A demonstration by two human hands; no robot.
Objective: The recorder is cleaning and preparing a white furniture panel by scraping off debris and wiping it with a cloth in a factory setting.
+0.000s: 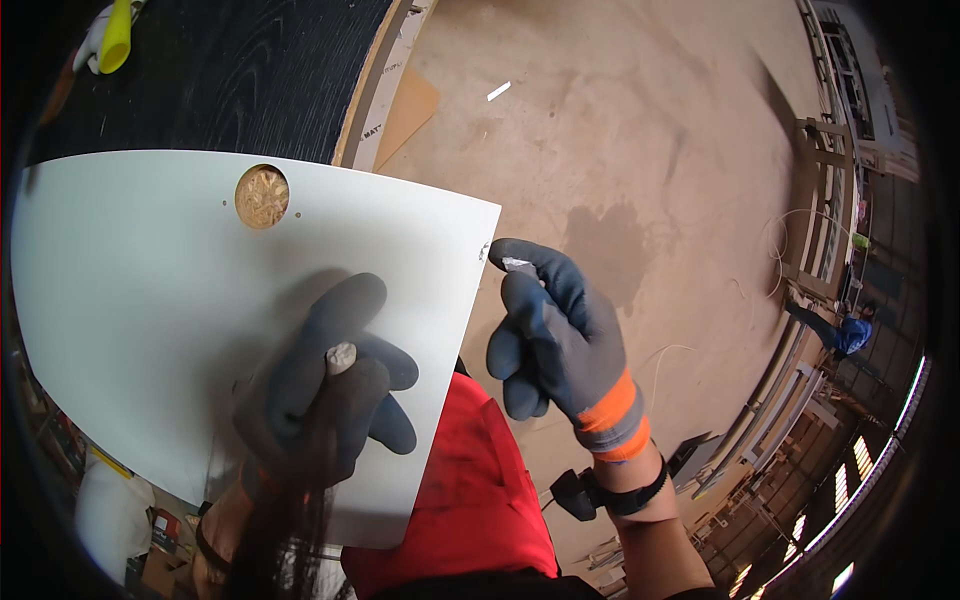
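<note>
A white panel [150, 300] with a round cut-out [262, 197] lies before me; small dark marks [484, 251] show on its right edge. My left hand [320, 380], in a grey-blue glove, is over the panel. Its thumb and a finger close around a small whitish lump [341, 357], while other fingers stretch out. Just off the right edge, my right hand [560, 335], gloved with an orange-striped cuff, pinches a small silvery-white piece [520, 266] between thumb and forefinger. Its kind is too small to tell. Dark strands blur part of my left hand and wrist.
Beyond the white panel is a black wood-grain board [230, 75] with a pale edge. At the far left, a gloved hand [92, 45] is by a yellow object [117, 38]. Racks [825, 190] and a person in blue [850, 333] are across the concrete floor [640, 120].
</note>
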